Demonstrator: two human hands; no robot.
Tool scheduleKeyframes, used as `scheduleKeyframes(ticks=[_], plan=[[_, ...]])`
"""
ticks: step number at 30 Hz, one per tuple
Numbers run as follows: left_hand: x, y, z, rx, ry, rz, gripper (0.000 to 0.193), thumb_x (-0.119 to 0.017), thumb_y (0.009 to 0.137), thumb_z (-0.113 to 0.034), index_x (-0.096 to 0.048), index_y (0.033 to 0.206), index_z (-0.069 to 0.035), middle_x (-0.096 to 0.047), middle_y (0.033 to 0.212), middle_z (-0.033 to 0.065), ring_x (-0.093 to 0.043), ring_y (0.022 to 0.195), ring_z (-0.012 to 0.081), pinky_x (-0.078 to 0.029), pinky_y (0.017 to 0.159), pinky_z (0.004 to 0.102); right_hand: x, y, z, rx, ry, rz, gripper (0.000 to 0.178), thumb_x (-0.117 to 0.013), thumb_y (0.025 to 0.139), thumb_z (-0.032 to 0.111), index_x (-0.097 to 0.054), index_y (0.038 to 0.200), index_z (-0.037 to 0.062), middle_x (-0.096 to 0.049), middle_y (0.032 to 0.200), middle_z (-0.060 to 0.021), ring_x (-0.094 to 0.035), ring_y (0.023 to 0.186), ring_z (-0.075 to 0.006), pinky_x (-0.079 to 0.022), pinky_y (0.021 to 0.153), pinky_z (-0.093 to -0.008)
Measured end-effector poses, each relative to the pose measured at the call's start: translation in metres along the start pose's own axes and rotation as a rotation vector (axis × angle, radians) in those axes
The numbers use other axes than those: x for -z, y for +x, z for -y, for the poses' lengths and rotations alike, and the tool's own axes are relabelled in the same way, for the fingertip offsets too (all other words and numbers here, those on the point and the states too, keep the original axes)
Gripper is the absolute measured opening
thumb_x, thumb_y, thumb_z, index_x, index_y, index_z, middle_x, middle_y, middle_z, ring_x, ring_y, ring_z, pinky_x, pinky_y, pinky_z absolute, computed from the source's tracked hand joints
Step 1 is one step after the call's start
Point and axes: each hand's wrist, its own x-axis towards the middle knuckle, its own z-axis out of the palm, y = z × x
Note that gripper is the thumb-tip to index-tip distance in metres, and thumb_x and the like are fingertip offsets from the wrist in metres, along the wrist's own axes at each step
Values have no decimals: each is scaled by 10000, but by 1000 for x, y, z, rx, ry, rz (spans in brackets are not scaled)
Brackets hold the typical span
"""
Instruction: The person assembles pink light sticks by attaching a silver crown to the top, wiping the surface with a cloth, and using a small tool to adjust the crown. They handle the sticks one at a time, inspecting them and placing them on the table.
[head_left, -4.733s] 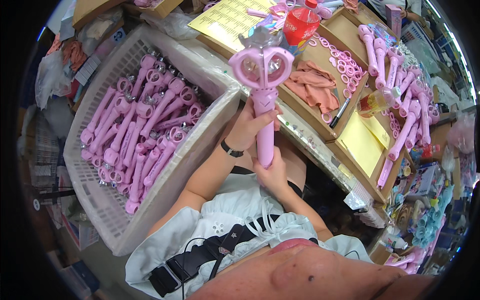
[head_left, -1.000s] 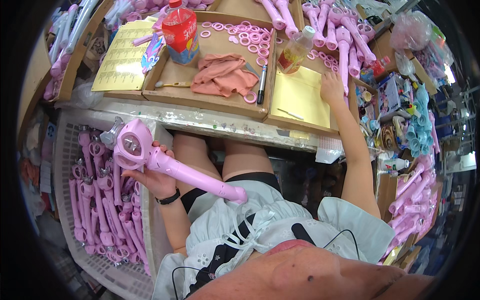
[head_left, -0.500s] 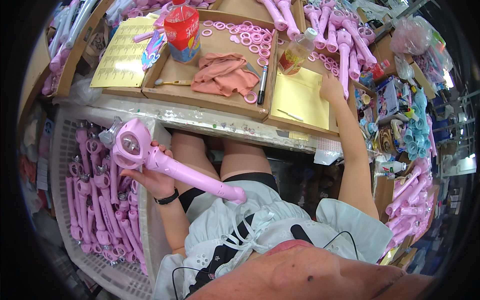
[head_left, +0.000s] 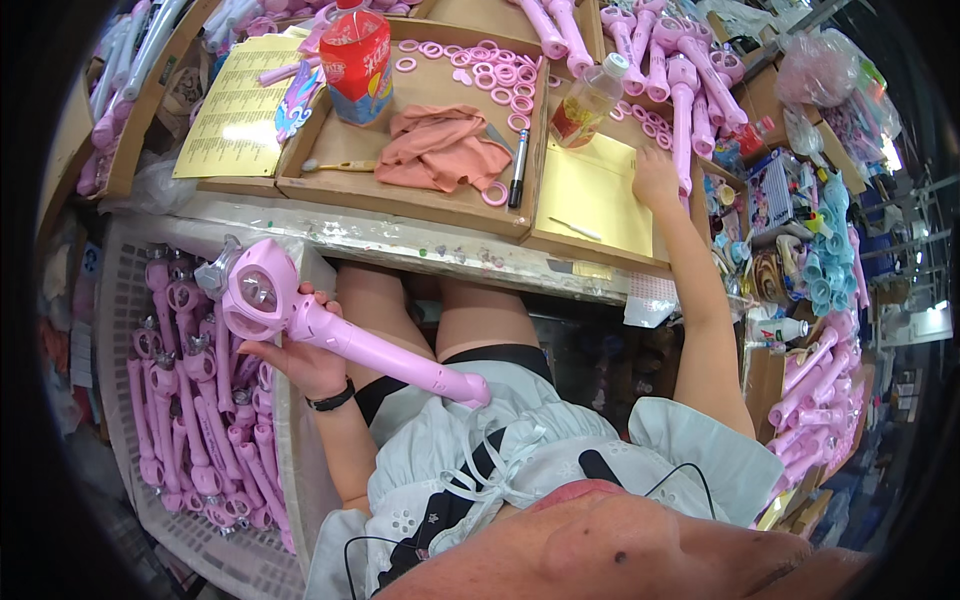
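Note:
My left hand [head_left: 312, 362] is wrapped round a pink toy wand [head_left: 375, 350], just below its head. The wand slants across my lap, its hollow round head with a clear dome up at the left and a silvery tip on the head. The far end of its handle rests against my clothes. My right hand [head_left: 655, 180] is stretched out to the right edge of a yellow sheet [head_left: 590, 195] in a cardboard tray. Its fingers look curled together, and whatever they pinch is hidden. Pink rings [head_left: 655, 125] and more pink wands [head_left: 683, 120] lie just beyond it.
A plastic basket [head_left: 200, 545] full of pink wands stands at my left. Across the bench edge [head_left: 380, 235], a cardboard tray holds an orange cloth [head_left: 440, 150], a marker [head_left: 518, 170], a brush [head_left: 340, 165] and a red-labelled bottle [head_left: 357, 65]. Another bottle [head_left: 588, 105] stands by the yellow sheet.
The view has shifted slightly, so the bench things sit a little further left. Both hands keep nearly the same places, the wand still in my left hand.

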Motion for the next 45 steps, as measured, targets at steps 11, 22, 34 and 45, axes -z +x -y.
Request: scheduleKeyframes(ticks=[11, 22, 34, 45], plan=[[2, -1, 0, 1, -9, 2, 1005, -578, 682, -709, -325, 1330, 15, -488, 1158, 165, -491, 1007, 295, -436, 866, 405, 14, 3, 8, -115, 87, 62, 495, -509, 769, 86, -449, 1254, 8, -551, 1106, -159, -556, 1012, -310, -461, 849, -386], [3, -1, 1, 15, -48, -1, 1000, -587, 683, -703, -329, 1325, 19, -492, 1161, 169, -495, 1006, 301, -427, 879, 416, 7, 2, 8, -103, 96, -3, 302, -581, 748, 82, -525, 1038, 17, -533, 1038, -157, -583, 920, -332, -498, 755, -409], [3, 1, 1, 26, -65, 1, 997, -599, 680, -697, -328, 1323, 15, -490, 1157, 176, -499, 1000, 303, -427, 878, 418, 23, -9, 12, -189, 552, -139, 269, -642, 723, 61, -463, 907, -20, -420, 1164, -245, -527, 980, -422, -460, 817, -441], [-6, 2, -1, -98, -188, 114, 959, -686, 707, -546, -268, 1362, 17, -448, 1225, 168, -463, 1080, 307, -381, 952, 433, 30, -29, 7, -81, 605, -130, 244, -649, 757, 60, -464, 889, -27, -462, 1199, -239, -482, 1092, -396, -437, 874, -419]])
